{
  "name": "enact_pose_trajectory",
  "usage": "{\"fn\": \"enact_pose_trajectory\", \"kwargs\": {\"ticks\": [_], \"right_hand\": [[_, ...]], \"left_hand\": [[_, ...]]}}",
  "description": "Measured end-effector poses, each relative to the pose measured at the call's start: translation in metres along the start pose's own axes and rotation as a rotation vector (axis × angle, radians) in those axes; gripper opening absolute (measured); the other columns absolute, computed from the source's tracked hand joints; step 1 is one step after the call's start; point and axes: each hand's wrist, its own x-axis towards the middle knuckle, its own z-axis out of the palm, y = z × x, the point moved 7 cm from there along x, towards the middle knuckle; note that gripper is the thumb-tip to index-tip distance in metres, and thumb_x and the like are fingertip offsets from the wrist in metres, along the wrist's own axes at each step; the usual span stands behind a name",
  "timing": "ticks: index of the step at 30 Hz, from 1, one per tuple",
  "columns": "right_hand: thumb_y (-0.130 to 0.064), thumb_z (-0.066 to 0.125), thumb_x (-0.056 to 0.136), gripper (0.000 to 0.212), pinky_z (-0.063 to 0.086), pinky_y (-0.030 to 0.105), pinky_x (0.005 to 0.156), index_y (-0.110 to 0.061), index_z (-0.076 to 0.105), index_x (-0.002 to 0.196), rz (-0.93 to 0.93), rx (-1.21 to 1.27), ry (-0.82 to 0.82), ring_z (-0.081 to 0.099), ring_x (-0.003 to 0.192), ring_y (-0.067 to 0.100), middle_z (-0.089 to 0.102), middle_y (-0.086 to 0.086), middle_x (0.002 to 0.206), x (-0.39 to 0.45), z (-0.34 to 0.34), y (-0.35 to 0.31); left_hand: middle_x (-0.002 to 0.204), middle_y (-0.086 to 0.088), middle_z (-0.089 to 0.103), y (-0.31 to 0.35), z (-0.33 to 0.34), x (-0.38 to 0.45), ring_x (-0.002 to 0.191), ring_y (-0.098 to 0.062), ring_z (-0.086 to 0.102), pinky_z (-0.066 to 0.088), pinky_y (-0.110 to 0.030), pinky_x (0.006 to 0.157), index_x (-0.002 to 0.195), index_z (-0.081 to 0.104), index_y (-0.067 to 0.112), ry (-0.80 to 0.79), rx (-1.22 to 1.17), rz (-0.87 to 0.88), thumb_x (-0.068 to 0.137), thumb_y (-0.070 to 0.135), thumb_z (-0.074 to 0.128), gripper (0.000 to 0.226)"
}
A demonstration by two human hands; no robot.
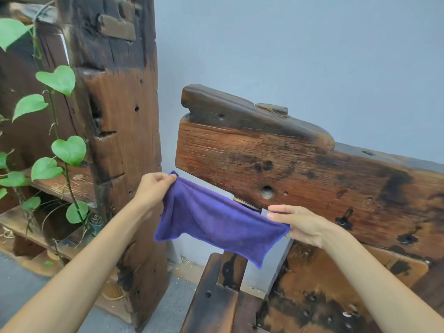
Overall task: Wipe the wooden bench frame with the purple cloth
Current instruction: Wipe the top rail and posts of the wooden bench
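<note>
The left hand (153,188) pinches one upper corner of the soft purple microfibre cloth (211,219), fingers closed on the hem. The right hand (298,224) grips the opposite corner between thumb and fingers, so the cloth hangs stretched between them, in front of the dark, weathered wooden bench frame (300,164). Left of it stands a tall cracked timber post (120,116), with a green heart-leaved vine (60,150) beside. No writing is legible anywhere
</note>
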Motion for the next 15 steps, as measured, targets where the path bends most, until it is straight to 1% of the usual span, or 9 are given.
{"fn": "enact_pose_trajectory", "kwargs": {"ticks": [1, 3, 4, 6, 8, 9, 10, 13, 15], "right_hand": [[-0.008, 0.087, 0.072, 0.063, 0.056, 0.037, 0.095, -0.011, 0.061, 0.129, 0.023, 0.006, -0.052, 0.071, 0.101, 0.025, 0.076, 0.015, 0.114, -0.002, 0.0, 0.0], [-0.008, 0.094, 0.062, 0.074, 0.051, 0.042, 0.107, -0.012, 0.064, 0.129, 0.053, -0.09, -0.133, 0.071, 0.112, 0.029, 0.074, 0.017, 0.12, -0.006, 0.001, -0.002], [-0.008, 0.097, 0.061, 0.07, 0.051, 0.041, 0.108, -0.011, 0.069, 0.125, 0.056, -0.208, -0.16, 0.071, 0.114, 0.028, 0.075, 0.016, 0.12, -0.01, 0.003, -0.005], [-0.013, 0.094, 0.069, 0.041, 0.055, 0.034, 0.1, -0.012, 0.08, 0.108, 0.004, -0.544, -0.16, 0.075, 0.105, 0.023, 0.08, 0.01, 0.108, -0.018, 0.006, -0.016], [-0.018, 0.086, 0.08, 0.011, 0.053, 0.028, 0.081, -0.015, 0.083, 0.09, -0.106, -0.851, -0.059, 0.071, 0.082, 0.014, 0.08, 0.003, 0.088, -0.024, 0.007, -0.037], [-0.021, 0.081, 0.085, 0.003, 0.051, 0.028, 0.075, -0.018, 0.083, 0.086, -0.181, -0.964, 0.014, 0.067, 0.076, 0.012, 0.078, 0.0, 0.081, -0.027, 0.005, -0.053], [-0.022, 0.076, 0.09, 0.008, 0.05, 0.029, 0.074, -0.02, 0.082, 0.085, -0.264, -1.024, 0.086, 0.067, 0.076, 0.013, 0.077, -0.001, 0.081, -0.032, 0.003, -0.07], [-0.019, 0.065, 0.098, 0.017, 0.054, 0.03, 0.08, -0.027, 0.08, 0.094, -0.503, -0.882, 0.22, 0.072, 0.082, 0.012, 0.078, -0.008, 0.085, -0.049, -0.009, -0.125], [-0.017, 0.066, 0.097, 0.016, 0.049, 0.02, 0.064, -0.025, 0.08, 0.097, -0.607, -0.676, 0.339, 0.064, 0.065, 0.007, 0.075, -0.011, 0.073, -0.058, -0.029, -0.163]], "left_hand": [[0.091, -0.009, 0.066, 0.003, -0.007, 0.003, 0.084, -0.02, 0.058, 0.048, -0.034, 0.075, 0.095, 0.072, 0.004, 0.036, -0.009, -0.005, 0.095, 0.022, 0.068, 0.019], [0.109, -0.007, 0.069, 0.01, -0.019, 0.008, 0.096, -0.021, 0.066, 0.054, -0.037, 0.089, 0.122, 0.065, 0.015, 0.076, 0.032, -0.007, 0.092, 0.023, 0.071, 0.031], [0.108, -0.007, 0.072, 0.016, -0.022, 0.01, 0.093, -0.019, 0.068, 0.055, -0.035, 0.085, 0.122, 0.065, 0.02, 0.052, 0.053, 0.024, 0.093, 0.021, 0.069, 0.029], [0.098, -0.001, 0.077, 0.032, -0.021, 0.011, 0.086, -0.013, 0.069, 0.052, -0.03, 0.078, 0.104, 0.073, 0.027, -0.064, 0.144, 0.138, 0.098, 0.015, 0.061, 0.018], [0.097, 0.01, 0.078, 0.038, -0.019, 0.012, 0.093, -0.009, 0.07, 0.052, -0.031, 0.085, 0.095, 0.078, 0.03, -0.169, 0.319, 0.194, 0.101, 0.018, 0.058, 0.024], [0.098, 0.013, 0.079, 0.044, -0.022, 0.012, 0.099, -0.008, 0.07, 0.053, -0.032, 0.09, 0.097, 0.079, 0.031, -0.202, 0.382, 0.217, 0.101, 0.02, 0.058, 0.025], [0.1, 0.016, 0.079, 0.051, -0.026, 0.013, 0.102, -0.005, 0.07, 0.053, -0.031, 0.093, 0.099, 0.08, 0.032, -0.213, 0.425, 0.249, 0.101, 0.022, 0.058, 0.024], [0.099, 0.023, 0.078, 0.089, -0.049, 0.024, 0.1, 0.007, 0.069, 0.052, -0.024, 0.088, 0.098, 0.077, 0.039, -0.134, 0.511, 0.393, 0.1, 0.025, 0.06, 0.023], [0.099, 0.025, 0.077, 0.12, -0.062, 0.033, 0.095, 0.009, 0.069, 0.054, -0.023, 0.085, 0.1, 0.078, 0.038, -0.103, 0.507, 0.488, 0.099, 0.025, 0.061, 0.021]]}}
